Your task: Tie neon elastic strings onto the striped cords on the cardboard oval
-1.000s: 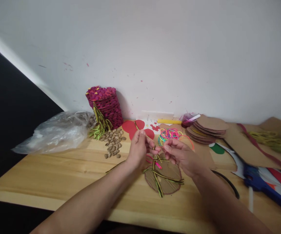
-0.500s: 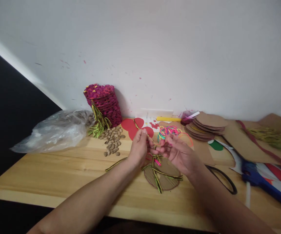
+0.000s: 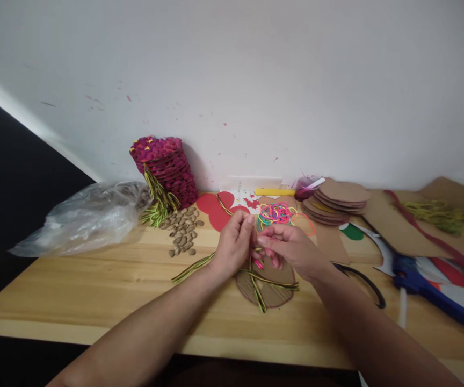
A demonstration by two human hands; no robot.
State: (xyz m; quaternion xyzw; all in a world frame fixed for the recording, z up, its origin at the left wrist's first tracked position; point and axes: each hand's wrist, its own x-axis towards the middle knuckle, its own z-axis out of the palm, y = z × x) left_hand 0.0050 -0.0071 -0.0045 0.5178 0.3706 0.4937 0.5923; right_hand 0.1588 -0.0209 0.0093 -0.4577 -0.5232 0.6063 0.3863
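My left hand (image 3: 234, 244) and my right hand (image 3: 290, 248) meet fingertip to fingertip just above a brown cardboard disc (image 3: 270, 285) on the wooden table (image 3: 95, 290). Both are closed in a pinch on yellow-green-and-black cords (image 3: 274, 285) that cross over the disc. One cord runs up from my left fingers to the back, another trails out left on the table. A pink band (image 3: 258, 263) lies under my fingers. A pile of neon rubber bands (image 3: 276, 213) sits just behind my hands.
At the back stand a magenta stack of discs with cords (image 3: 167, 169), loose seeds (image 3: 181, 228), red paper shapes (image 3: 216, 207), a clear plastic bag (image 3: 87, 215) and stacked cardboard discs (image 3: 336, 199). Scissors (image 3: 363, 274) and a blue glue gun (image 3: 429, 285) lie to the right.
My hands have come closer together and the right hand's fingers have closed on the cords. The view has tilted a little, so everything sits slightly higher and further left.
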